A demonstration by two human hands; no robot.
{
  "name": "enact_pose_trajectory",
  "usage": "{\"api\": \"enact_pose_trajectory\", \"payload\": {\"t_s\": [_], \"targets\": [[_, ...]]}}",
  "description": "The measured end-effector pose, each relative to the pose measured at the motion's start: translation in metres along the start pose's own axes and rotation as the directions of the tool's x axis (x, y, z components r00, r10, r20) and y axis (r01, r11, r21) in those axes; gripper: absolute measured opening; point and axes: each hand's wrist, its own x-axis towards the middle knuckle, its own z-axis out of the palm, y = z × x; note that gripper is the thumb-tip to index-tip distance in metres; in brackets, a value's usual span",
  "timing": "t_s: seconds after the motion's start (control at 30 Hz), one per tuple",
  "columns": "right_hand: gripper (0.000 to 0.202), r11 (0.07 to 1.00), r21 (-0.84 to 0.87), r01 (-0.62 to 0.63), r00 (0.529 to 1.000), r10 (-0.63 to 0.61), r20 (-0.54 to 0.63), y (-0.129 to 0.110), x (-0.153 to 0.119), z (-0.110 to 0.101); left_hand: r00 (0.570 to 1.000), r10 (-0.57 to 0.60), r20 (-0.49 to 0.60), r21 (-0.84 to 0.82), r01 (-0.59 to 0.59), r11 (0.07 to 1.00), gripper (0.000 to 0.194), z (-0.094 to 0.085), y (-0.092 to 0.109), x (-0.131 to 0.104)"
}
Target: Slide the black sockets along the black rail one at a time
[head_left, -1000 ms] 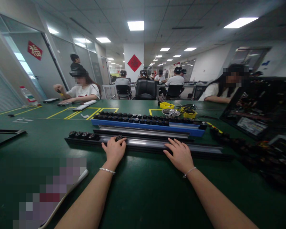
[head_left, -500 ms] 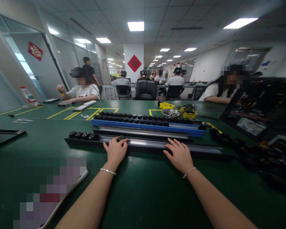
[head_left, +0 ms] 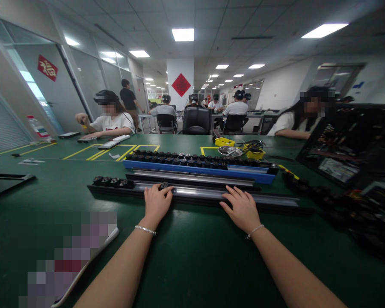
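In the head view, a long black rail (head_left: 195,193) with a shiny metal channel lies crosswise before me. Several small black round parts (head_left: 114,181) sit in its left end. My left hand (head_left: 157,202) is at the rail's left middle, its fingers bent about another small black round part (head_left: 164,185); part of the grip is hidden behind the hand. Farther right, my right hand (head_left: 243,207) rests with fingers spread on the rail's near edge and channel, holding nothing.
Behind lie a second black rail (head_left: 192,176) and a blue rail (head_left: 199,168) carrying rows of black parts. Beyond are a metal bowl (head_left: 230,151) and yellow trays (head_left: 224,142). A dark chain-like heap (head_left: 330,201) lies right; a pixelated object (head_left: 80,256) lies near left. Co-workers sit opposite.
My left hand and the small black part have shifted very slightly right along the rail. My right hand stays put. A standing person in the background has moved a little.
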Motion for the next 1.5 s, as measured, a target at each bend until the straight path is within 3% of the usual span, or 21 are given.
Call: {"api": "enact_pose_trajectory", "payload": {"t_s": [1.5], "targets": [[0.038,1.0,-0.005,0.004,1.0,-0.004,0.014,0.0003,0.0004,-0.0006,0.998,0.009,0.057,-0.05,-0.006,0.999,0.029,-0.0018,0.0069,-0.0026]]}}
